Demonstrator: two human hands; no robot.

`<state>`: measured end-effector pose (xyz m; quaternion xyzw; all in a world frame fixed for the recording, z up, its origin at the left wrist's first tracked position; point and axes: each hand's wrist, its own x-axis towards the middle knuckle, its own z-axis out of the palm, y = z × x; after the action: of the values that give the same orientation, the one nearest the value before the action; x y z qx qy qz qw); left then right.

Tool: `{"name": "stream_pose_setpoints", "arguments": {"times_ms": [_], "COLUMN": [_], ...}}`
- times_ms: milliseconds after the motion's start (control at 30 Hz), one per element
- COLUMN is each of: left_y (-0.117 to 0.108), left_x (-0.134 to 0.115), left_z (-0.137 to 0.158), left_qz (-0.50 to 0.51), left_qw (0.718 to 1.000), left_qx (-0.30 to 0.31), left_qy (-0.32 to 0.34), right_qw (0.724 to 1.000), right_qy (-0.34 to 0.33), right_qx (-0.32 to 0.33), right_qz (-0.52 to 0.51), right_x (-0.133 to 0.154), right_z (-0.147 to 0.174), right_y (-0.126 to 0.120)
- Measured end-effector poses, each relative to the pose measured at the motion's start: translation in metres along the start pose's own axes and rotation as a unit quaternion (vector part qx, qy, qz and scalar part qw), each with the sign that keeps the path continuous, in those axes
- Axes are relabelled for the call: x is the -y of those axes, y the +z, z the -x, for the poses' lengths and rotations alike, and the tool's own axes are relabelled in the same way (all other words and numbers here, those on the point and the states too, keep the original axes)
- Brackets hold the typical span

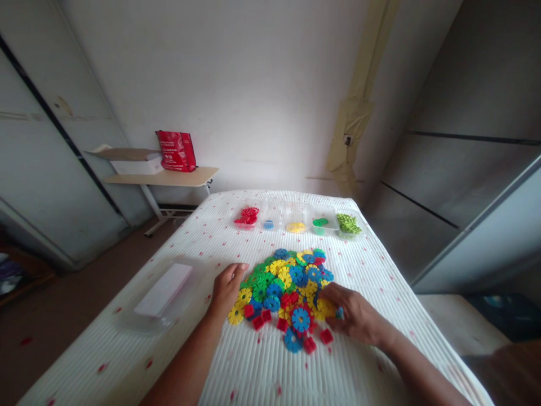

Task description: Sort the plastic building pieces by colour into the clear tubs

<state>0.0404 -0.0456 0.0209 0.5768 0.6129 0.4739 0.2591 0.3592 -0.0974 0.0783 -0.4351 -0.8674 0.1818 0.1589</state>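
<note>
A pile of notched, flower-shaped plastic discs (270, 279) in yellow, green and blue lies before me, with small red cubes (282, 325) among them, mostly along its near edge. At the left border of the pile is my left hand (226, 286), fingers curled in beside the green discs; whatever they may hold is hidden. My right hand (355, 314) reaches onto the right side, its bent fingers over yellow discs (324, 308). A small blue plastic piece (339, 312) shows between those fingers, mostly covered.
Along the table's far end stand clear plastic boxes with red pieces (248, 216), blue discs (268, 224), yellow discs (296, 227), green discs (320, 223) and light-green pieces (349, 224). A clear tray holding a pale block (164, 290) lies left. Behind, a side table (198, 176) carries a red bag (177, 151).
</note>
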Motion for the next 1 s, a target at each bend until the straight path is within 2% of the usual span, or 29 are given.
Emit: {"name": "stream_pose_setpoints", "arguments": {"times_ms": [133,233,433,533,633,700,800,900,1000], "left_y": [0.001,0.001,0.0,-0.001,-0.003,-0.003,-0.003,-0.001,0.002], "left_x": [0.0,0.0,-0.003,-0.005,-0.006,-0.005,-0.003,-0.001,0.002], "left_z": [0.0,0.0,0.0,0.0,0.0,0.0,-0.001,-0.001,-0.003], "left_qz": [0.008,0.011,0.018,0.029,0.033,0.032,0.029,0.024,0.022], "left_qw": [1.0,1.0,1.0,1.0,0.999,0.999,1.0,1.0,1.0], "left_qx": [0.001,0.003,0.004,0.001,-0.004,-0.002,0.008,0.011,0.01], "left_qy": [-0.005,0.004,0.003,-0.003,-0.004,-0.001,0.01,0.014,0.007], "right_qw": [0.999,0.995,0.967,0.953,0.941,0.938,0.94,0.946,0.946], "right_qy": [0.027,0.023,0.074,0.14,0.178,0.169,0.121,0.063,0.052], "right_qx": [-0.043,-0.095,-0.238,-0.254,-0.268,-0.284,-0.301,-0.302,-0.297], "right_qz": [-0.008,-0.015,0.046,0.085,0.101,0.106,0.104,0.103,0.117], "right_x": [-0.006,-0.015,-0.039,-0.044,-0.044,-0.044,-0.048,-0.059,-0.076], "right_z": [-0.017,-0.044,-0.135,-0.181,-0.209,-0.214,-0.2,-0.168,-0.13], "right_y": [-0.009,-0.016,-0.03,-0.034,-0.033,-0.028,-0.02,-0.01,0.0]}}
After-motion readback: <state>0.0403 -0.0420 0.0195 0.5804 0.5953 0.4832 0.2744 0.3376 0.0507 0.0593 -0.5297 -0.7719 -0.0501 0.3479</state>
